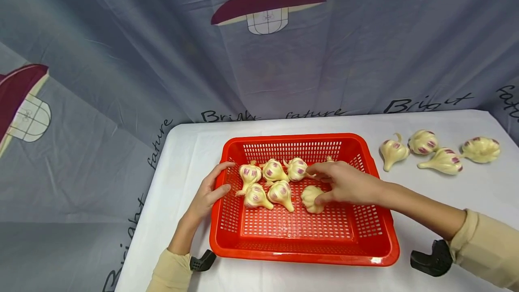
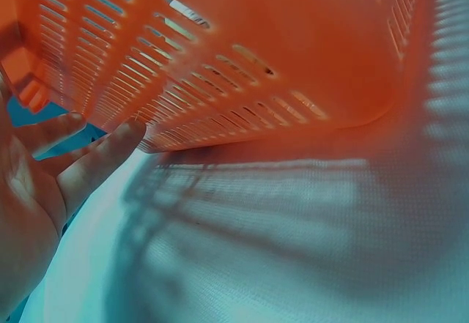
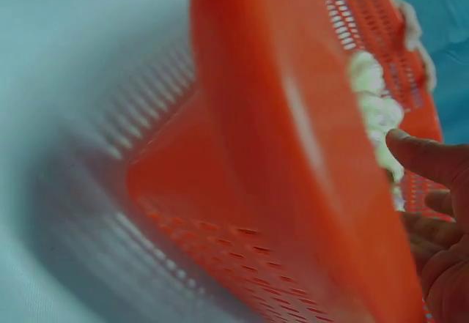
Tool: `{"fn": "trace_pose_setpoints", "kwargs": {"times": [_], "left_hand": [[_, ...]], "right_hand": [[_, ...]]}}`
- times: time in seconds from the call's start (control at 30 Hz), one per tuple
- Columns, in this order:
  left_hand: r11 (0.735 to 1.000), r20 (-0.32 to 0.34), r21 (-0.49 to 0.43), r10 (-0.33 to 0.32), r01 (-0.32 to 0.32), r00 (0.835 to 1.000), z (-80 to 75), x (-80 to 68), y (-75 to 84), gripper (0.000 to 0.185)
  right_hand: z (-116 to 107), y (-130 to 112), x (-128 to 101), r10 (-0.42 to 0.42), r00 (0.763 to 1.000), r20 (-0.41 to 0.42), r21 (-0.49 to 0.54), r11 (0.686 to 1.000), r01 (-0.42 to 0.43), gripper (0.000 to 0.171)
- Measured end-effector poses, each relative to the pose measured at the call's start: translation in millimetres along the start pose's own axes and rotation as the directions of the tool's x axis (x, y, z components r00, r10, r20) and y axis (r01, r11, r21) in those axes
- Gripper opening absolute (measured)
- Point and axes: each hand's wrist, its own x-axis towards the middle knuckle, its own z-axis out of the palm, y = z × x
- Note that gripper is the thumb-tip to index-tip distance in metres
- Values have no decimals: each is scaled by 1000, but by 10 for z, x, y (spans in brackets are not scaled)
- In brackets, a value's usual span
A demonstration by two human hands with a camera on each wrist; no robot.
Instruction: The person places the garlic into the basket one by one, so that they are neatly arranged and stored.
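A red slotted plastic basket [image 1: 296,256] stands on the white table with several garlic bulbs [image 1: 256,195] inside, most grouped in its left half. My left hand [image 1: 206,195] holds the basket's left rim, thumb and a fingertip over the edge. In the left wrist view, other fingers [image 2: 110,154] lie against the outer wall. My right hand [image 1: 350,186] reaches over the right side into the basket, thumb and fingers spread apart. Its thumb is at a pale garlic bulb [image 1: 311,199] on the basket floor. Behind this hand another bulb [image 1: 330,160] is partly hidden.
Several more garlic bulbs [image 1: 446,161] lie on the white table [image 1: 458,202], to the right of the basket. A grey curtain [image 1: 324,66] with printed lamps and lettering hangs behind and left of the table. Black wrist devices [image 1: 433,258] sit at both sleeves.
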Motion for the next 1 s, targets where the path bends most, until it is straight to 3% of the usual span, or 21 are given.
{"fn": "trace_pose_setpoints", "kwargs": {"times": [0.3, 0.5, 0.6, 0.73, 0.93, 1.0], "left_hand": [[1000, 2, -11, 5, -5, 1000, 4, -14, -10, 53], [1000, 0, -1, 13, -13, 1000, -2, -8, 1, 53], [1000, -1, 0, 12, -12, 1000, -4, -9, 3, 53], [1000, -1, 0, 11, -11, 1000, -7, -7, 4, 53], [1000, -3, 5, 9, -9, 1000, 1, 0, 12, 53], [1000, -4, 8, 6, -6, 1000, 7, 2, 13, 53]], "right_hand": [[-133, 25, -187, -63, 984, -169, 102, 991, 81, 40], [-222, 82, -366, -32, 958, -285, 153, 985, 79, 40], [-233, 136, -463, -8, 935, -353, 227, 969, 94, 39], [-177, 239, -597, 36, 875, -482, 321, 937, 139, 38], [-74, 405, -754, 130, 712, -690, 346, 924, 166, 36], [-41, 469, -799, 151, 674, -723, 365, 912, 187, 39]]}}
